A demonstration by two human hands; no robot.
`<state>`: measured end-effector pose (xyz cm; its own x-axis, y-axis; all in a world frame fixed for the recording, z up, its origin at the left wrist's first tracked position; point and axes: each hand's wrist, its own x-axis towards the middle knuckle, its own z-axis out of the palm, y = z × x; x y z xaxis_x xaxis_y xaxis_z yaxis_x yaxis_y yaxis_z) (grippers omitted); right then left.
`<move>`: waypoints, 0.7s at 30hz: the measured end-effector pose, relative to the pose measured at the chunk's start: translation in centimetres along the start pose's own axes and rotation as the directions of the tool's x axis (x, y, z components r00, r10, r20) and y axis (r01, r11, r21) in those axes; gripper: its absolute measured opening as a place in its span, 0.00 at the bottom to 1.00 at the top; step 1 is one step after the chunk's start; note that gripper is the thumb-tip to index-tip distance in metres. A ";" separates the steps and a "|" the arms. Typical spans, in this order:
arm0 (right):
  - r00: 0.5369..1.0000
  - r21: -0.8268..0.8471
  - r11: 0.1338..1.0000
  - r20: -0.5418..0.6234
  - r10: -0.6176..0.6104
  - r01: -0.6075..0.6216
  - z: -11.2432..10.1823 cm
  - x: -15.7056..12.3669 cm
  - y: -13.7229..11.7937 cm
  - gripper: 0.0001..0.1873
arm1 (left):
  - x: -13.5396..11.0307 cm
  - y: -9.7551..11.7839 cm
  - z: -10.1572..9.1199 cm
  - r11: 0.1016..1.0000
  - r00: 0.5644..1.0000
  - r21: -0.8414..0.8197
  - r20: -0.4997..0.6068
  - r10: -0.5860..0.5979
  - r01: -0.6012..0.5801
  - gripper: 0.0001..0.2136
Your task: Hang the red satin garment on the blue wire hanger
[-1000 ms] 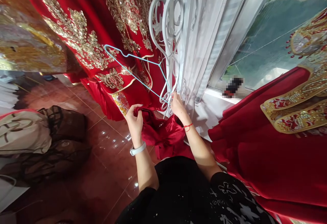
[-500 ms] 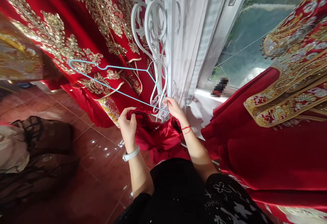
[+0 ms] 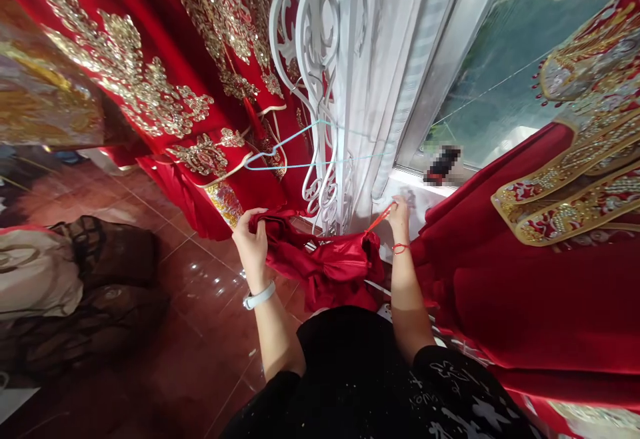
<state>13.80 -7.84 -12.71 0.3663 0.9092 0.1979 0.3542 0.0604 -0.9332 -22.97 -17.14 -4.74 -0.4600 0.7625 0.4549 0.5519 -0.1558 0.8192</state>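
A glossy red-brown tiled floor (image 3: 200, 332) runs under the scene, with a window (image 3: 500, 59) and a white curtain (image 3: 380, 79) at the far side. Nearest the camera are the person's black-clad body and two bare forearms. The left hand (image 3: 251, 242), with a white band at the wrist, is closed around a fold of a red satin garment (image 3: 330, 269) that bunches between the two arms just above the floor. The right hand (image 3: 400, 215), a red string around its wrist, pinches a thin red strap (image 3: 380, 217) that runs from the garment's right edge up to the fingers. To the right, a large red robe with gold embroidered borders (image 3: 540, 279) lies just beside that arm. To the left on the floor sit dark brown bags (image 3: 100, 292). Beyond the hands stands a white scrolled metal screen (image 3: 320, 92), and a pale blue wire hanger (image 3: 290, 152) hangs across it, apart from both hands. Farther left hang red dresses heavy with gold sequin work (image 3: 165, 79).
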 end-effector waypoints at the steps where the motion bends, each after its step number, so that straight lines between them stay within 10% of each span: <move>1: 0.998 0.000 0.999 -0.039 0.040 -0.040 -0.7 -0.3 0.4 0.15 | 0.0 -0.3 -0.2 1.000 1.000 0.007 -0.001 -0.005 0.005 0.11; 6: 0.969 0.130 0.976 -0.152 0.196 -0.177 -2.2 -0.9 -1.0 0.19 | -0.2 -1.5 -0.9 0.999 1.000 0.044 0.027 -0.010 0.009 0.12; 13: 0.998 0.361 0.931 0.056 0.040 -0.058 -4.1 -0.9 -6.3 0.41 | -0.2 -4.1 -0.6 0.874 0.980 0.451 0.161 0.119 -0.181 0.15; 21: 0.956 0.437 0.898 0.281 -0.083 -0.050 -7.1 -2.3 -9.0 0.54 | 1.6 -7.4 -1.0 0.632 0.704 0.530 0.709 0.035 -0.566 0.17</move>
<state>15.93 -13.41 -2.67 0.0793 0.9799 0.1829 -0.0761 0.1889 -0.9790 -28.51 -15.40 -9.70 0.1892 0.9767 0.1014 0.9775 -0.1971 0.0753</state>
